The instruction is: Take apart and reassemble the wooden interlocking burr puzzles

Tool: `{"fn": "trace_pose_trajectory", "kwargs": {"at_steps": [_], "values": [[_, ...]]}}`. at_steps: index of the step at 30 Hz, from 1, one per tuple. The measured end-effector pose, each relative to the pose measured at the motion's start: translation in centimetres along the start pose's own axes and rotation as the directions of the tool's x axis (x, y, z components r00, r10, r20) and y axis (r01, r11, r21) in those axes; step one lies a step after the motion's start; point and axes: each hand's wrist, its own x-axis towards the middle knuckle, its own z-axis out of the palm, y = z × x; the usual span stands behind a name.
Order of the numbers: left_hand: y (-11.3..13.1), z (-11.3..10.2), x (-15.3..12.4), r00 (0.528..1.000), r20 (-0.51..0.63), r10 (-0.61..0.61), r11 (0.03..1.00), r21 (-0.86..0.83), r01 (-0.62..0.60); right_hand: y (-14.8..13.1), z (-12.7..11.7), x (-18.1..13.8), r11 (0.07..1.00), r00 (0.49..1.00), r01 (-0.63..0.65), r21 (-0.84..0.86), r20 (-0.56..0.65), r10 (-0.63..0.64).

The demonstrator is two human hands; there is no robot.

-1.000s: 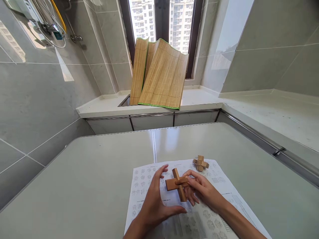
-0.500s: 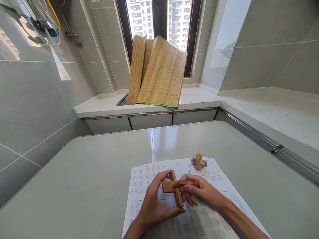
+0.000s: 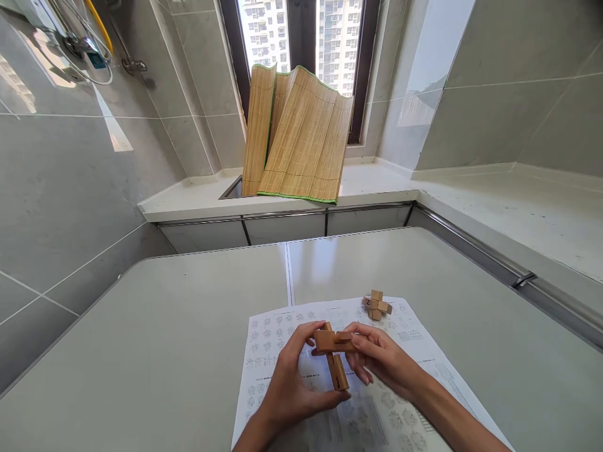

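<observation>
Two hands grip wooden cross puzzle | left hand pinches bottom | right hand pinches crossbar

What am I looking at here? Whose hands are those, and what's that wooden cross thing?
There is no machine here. A person wears a camera on the head, so the one picture looks forward and down at that person's own two bare hands.

The left hand and the right hand both hold a wooden puzzle, made of bars crossed over each other. The left thumb touches the low end of one bar, and the right fingers pinch the top bar.

Under the hands lies a printed sheet full of small drawings, on a grey table. A second, smaller wooden puzzle sits on the far edge of the sheet, touched by nobody.

Behind the table is a counter with a bamboo mat leaning against the window.
</observation>
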Motion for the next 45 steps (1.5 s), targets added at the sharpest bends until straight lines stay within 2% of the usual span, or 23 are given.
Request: {"fn": "trace_pose_trajectory", "kwargs": {"at_steps": [5, 7, 10, 12, 14, 16, 20, 25, 27, 30, 33, 36, 38, 41, 45], "values": [[-0.1, 0.1, 0.1, 0.998, -0.038, -0.057, 0.998, 0.033, 0.058, -0.4, -0.9, -0.2, 0.990, 0.992, 0.044, 0.135, -0.121, -0.028], [-0.1, 0.2, 0.2, 0.993, -0.072, -0.089, 0.995, 0.042, 0.092, -0.7, -1.0, -0.1, 0.991, 0.975, 0.084, 0.105, -0.214, -0.060], [-0.1, 0.2, 0.3, 0.984, -0.106, -0.140, 0.990, 0.007, 0.142, -0.8, -0.7, 0.2, 0.988, 0.935, 0.096, -0.121, -0.329, -0.131], [-0.3, 0.2, 0.4, 0.977, -0.116, -0.180, 0.983, -0.043, 0.176, -0.6, -0.4, 0.4, 0.952, 0.912, 0.059, -0.302, -0.371, -0.174], [-0.5, 0.2, 0.4, 0.969, -0.112, -0.219, 0.972, -0.111, 0.207, -0.4, 0.0, 0.5, 0.885, 0.892, 0.001, -0.465, -0.400, -0.211], [-0.8, 0.1, 0.5, 0.962, -0.103, -0.252, 0.952, -0.203, 0.227, -0.1, 0.4, 0.5, 0.775, 0.874, -0.052, -0.629, -0.405, -0.270], [-1.0, 0.0, 0.5, 0.947, -0.092, -0.308, 0.873, -0.424, 0.243, 0.6, 1.1, 0.3, 0.529, 0.872, -0.085, -0.844, -0.321, -0.371], [-0.4, 0.0, 0.6, 0.957, -0.016, -0.289, 0.743, -0.635, 0.214, 1.4, 1.3, 0.2, 0.323, 0.891, -0.019, -0.946, -0.162, -0.424], [-0.1, 0.0, 0.7, 0.963, 0.003, -0.268, 0.714, -0.671, 0.201, 1.6, 1.2, 0.2, 0.270, 0.887, 0.000, -0.963, -0.125, -0.445], [0.0, 0.1, 0.7, 0.966, 0.019, -0.258, 0.713, -0.671, 0.203, 1.7, 1.0, 0.3, 0.244, 0.872, 0.010, -0.970, -0.111, -0.476], [-0.2, -0.1, 0.7, 0.964, 0.039, -0.265, 0.730, -0.645, 0.227, 1.6, 1.0, 0.2, 0.273, 0.833, 0.049, -0.961, -0.111, -0.542], [-0.8, -0.2, 0.6, 0.958, 0.091, -0.272, 0.758, -0.594, 0.272, 1.4, 1.1, 0.0, 0.308, 0.788, 0.163, -0.937, -0.064, -0.613], [-1.0, -0.2, 0.5, 0.955, 0.120, -0.270, 0.776, -0.560, 0.290, 1.3, 1.4, -0.3, 0.289, 0.775, 0.253, -0.923, 0.015, -0.632], [-0.8, 0.1, 0.3, 0.963, 0.135, -0.232, 0.797, -0.540, 0.268, 1.2, 1.9, -0.5, 0.231, 0.785, 0.335, -0.913, 0.134, -0.605], [-0.1, 0.7, 0.2, 0.975, 0.179, -0.135, 0.811, -0.545, 0.212, 1.2, 2.3, -0.5, 0.208, 0.803, 0.341, -0.917, 0.169, -0.571]]}}
